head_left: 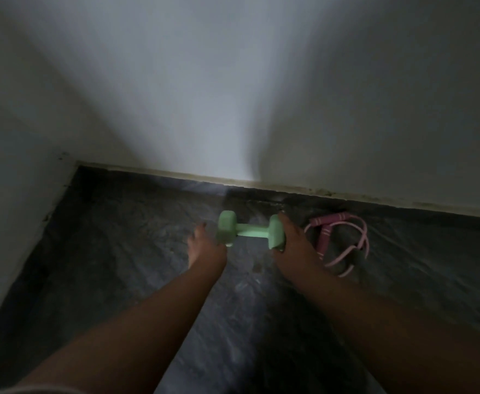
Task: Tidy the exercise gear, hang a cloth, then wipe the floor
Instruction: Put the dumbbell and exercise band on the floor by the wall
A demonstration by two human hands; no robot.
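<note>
You've got the mint-green hex-ended rubber dumbbell [249, 230] low over the dark wrinkly floor [136, 223], just left of the pink skipping rope w/ ribbed foam handles [338, 240], both near the wall's skirting [233, 180]. Right hand [295, 245] wraps the right head; left hand [204, 245] looks to be at the left head, fingers loosely spread, but too blurry to tell if it's gripping. Imo set it down flat, parallel to the skirting, snug beside the rope w/o pinning the cord.

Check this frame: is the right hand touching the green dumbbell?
Touching. In the head view the right hand wraps over the right end of the green dumbbell, fingers on its top and thumb at its lower edge, with no gap showing.
</note>
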